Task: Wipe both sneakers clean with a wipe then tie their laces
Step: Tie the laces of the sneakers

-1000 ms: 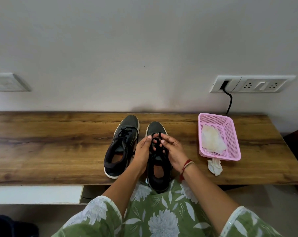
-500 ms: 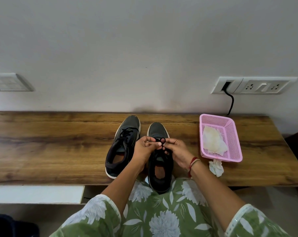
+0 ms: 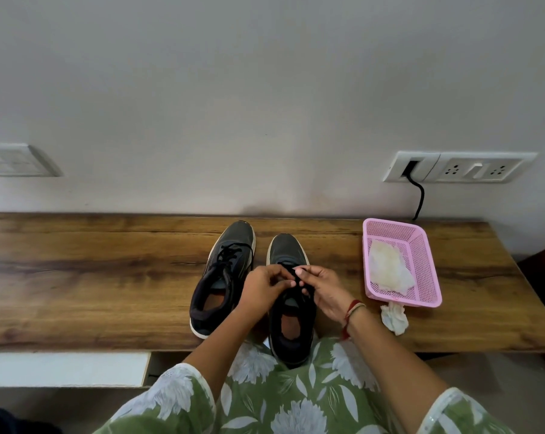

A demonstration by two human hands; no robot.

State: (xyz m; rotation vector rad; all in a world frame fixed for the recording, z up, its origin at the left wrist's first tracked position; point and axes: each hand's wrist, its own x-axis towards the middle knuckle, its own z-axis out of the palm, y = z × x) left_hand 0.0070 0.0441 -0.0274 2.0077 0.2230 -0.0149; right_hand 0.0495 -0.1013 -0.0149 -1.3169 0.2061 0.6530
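Both hands pinch the black lace (image 3: pixel 291 269) above the tongue of the right sneaker (image 3: pixel 286 249). The left hand (image 3: pixel 264 288) and the right hand (image 3: pixel 324 289) meet with fingers curled and closed on the cord. Whether a loop or a knot is forming between them cannot be told.

The gripped sneaker stands at the near edge of the wooden table (image 3: pixel 77 277), toe toward the far wall and heel overhanging the lap. The left sneaker (image 3: pixel 230 261) stands just beside it, untouched.

To the right, a pink basket (image 3: pixel 434 277) holds a wipe (image 3: pixel 388 267), and a crumpled wipe (image 3: pixel 394 317) lies against the basket's near rim.

The lace is probably light, limp cord that keeps no shape of its own. It is best held close to the crossing, between thumb and forefinger, and kept taut. The shoe seems light enough to slide under a firm pull.
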